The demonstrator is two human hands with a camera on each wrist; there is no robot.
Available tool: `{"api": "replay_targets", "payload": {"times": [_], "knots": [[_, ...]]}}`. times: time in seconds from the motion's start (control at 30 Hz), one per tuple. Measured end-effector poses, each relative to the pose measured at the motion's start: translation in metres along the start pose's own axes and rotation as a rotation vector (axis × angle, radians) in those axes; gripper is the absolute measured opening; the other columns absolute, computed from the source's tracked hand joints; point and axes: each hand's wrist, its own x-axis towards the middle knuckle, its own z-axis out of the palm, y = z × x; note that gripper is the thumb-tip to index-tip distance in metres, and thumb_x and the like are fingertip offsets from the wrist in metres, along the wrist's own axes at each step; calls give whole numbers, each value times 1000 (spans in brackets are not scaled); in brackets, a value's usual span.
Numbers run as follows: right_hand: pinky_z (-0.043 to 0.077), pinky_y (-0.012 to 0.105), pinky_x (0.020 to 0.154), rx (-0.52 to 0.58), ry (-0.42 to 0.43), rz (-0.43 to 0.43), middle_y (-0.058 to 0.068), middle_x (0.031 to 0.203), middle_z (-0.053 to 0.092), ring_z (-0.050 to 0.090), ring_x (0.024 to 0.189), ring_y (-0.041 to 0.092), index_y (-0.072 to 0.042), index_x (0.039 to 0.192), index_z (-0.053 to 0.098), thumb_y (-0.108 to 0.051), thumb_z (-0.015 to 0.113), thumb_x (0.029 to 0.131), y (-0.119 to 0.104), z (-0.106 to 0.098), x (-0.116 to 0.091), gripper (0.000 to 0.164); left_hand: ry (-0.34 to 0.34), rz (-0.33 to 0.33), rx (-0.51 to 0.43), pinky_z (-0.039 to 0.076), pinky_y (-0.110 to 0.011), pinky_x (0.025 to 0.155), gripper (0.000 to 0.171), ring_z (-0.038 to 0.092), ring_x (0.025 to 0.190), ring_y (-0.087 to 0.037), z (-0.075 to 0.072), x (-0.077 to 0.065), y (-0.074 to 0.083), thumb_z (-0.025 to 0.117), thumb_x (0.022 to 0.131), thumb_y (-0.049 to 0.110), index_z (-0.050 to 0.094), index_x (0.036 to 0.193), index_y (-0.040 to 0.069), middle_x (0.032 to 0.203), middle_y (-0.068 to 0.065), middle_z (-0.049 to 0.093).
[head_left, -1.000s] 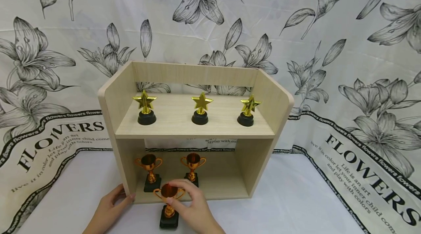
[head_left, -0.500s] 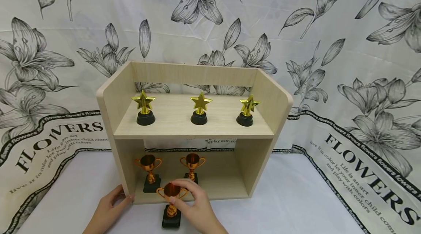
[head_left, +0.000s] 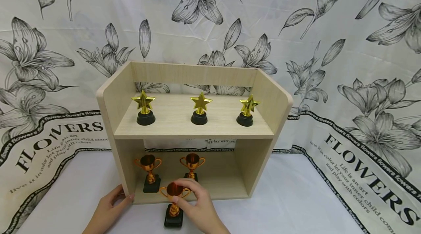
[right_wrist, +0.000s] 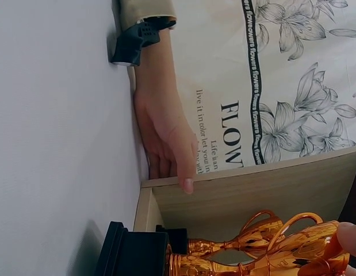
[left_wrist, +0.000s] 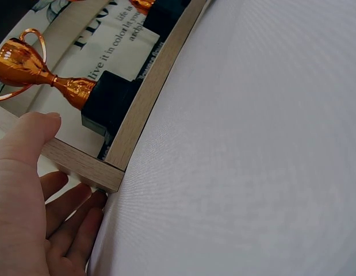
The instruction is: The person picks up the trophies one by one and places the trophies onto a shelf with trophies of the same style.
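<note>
My right hand (head_left: 202,204) pinches a copper-coloured trophy cup (head_left: 174,210) by its bowl, thumb on the near side and a finger at the rim. The cup is upright, its black square base just in front of the wooden shelf (head_left: 194,136). At the shelf's lower left corner, my left hand (head_left: 106,206) grips the side panel; in the left wrist view its thumb (left_wrist: 37,129) lies inside and the other fingers outside. Two more trophy cups stand on the lower level, one at the left (head_left: 148,162) and one in the middle (head_left: 192,160), its base partly hidden by my right hand.
Three gold star trophies on black round bases stand on the upper level: left (head_left: 144,104), middle (head_left: 200,105) and right (head_left: 249,106). A white cloth (head_left: 286,197) covers the table. Flower-printed fabric (head_left: 309,80) hangs behind the shelf.
My right hand has shifted the trophy cup a little to the right along the shelf's front. My left hand keeps its grip on the side panel.
</note>
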Motion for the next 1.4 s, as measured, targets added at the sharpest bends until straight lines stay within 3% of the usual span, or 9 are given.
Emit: {"api": "replay_targets", "payload": {"times": [0.43, 0.6, 0.87, 1.07, 1.3, 1.4], "knots": [[42, 34, 95, -21, 25, -50, 2, 122, 59, 55, 111, 16, -17, 120, 61, -27, 67, 87, 6, -7, -3, 35, -6, -25, 12, 46, -26, 82, 60, 57, 101, -9, 0, 1, 0, 62, 89, 39, 45, 138, 8, 125, -11, 58], [43, 35, 94, -21, 24, -33, -2, 121, 60, 55, 110, 16, -18, 120, 61, -28, 67, 86, 5, -11, -3, 35, -8, -24, 15, 46, -26, 83, 60, 57, 101, -9, 0, 1, 1, 62, 89, 39, 45, 138, 8, 126, -11, 58], [39, 34, 99, 14, 14, 67, -5, 123, 59, 53, 114, 15, -27, 119, 61, -30, 69, 85, 4, -16, -3, 35, -7, -12, 20, 47, -27, 83, 59, 58, 102, -11, 0, 1, 1, 62, 89, 38, 46, 138, 8, 127, -12, 57], [39, 37, 99, 12, 26, 59, -8, 119, 60, 55, 111, 16, -25, 118, 62, -28, 70, 84, 6, -21, -5, 35, 8, 15, 13, 46, -24, 82, 57, 57, 100, -6, 1, 0, -1, 63, 89, 36, 47, 136, 8, 124, -11, 59], [38, 35, 100, 29, 28, 74, -6, 121, 59, 53, 114, 17, -16, 119, 62, -26, 70, 84, 5, -27, -6, 38, 4, 17, 19, 46, -25, 83, 57, 57, 100, -7, 0, 1, -2, 63, 89, 36, 47, 137, 8, 122, -9, 60], [38, 34, 100, 25, 28, 80, -6, 122, 58, 52, 115, 16, -20, 119, 62, -27, 70, 84, 4, -29, -7, 37, 2, 10, 23, 46, -26, 83, 57, 57, 100, -7, 0, 0, -1, 62, 89, 37, 47, 137, 9, 122, -9, 60]]}}
